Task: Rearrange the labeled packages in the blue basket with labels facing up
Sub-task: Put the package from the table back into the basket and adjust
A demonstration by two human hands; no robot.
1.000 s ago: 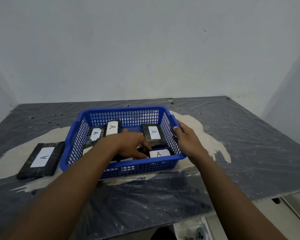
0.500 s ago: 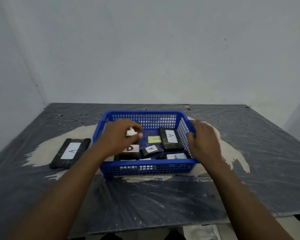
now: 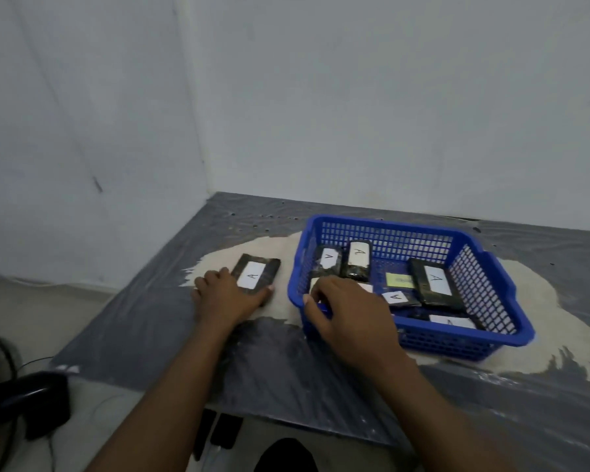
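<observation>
A dark plastic-covered table point(image 3: 286, 362) is filling the lower frame, butting into the wall corner at its far left; its near edge is running diagonally from lower left to lower right, with bare floor below it. The blue basket point(image 3: 457, 335) is sitting on the table's right half, on a pale worn patch, with open tabletop in front of it and to its right.

Both forearms are reaching forward from the bottom of the frame. The right hand point(image 3: 351, 318) is lying palm-down over the basket's near-left corner, fingers curled over the rim and dipping inside; whether they are gripping a package there cannot be told. The left hand point(image 3: 229, 298) is resting palm-down on the table just left of the basket, fingers and thumb spread around the near end of the outside package point(image 3: 256, 274), which is lying flat, its white "A" label facing up.

Inside the basket, several dark packages are showing white labels upward: one large package point(image 3: 435, 284) at the right, two upright packages point(image 3: 343, 262) against the back-left, and a small one point(image 3: 397, 298) in the middle beside a yellow note point(image 3: 401, 280).
</observation>
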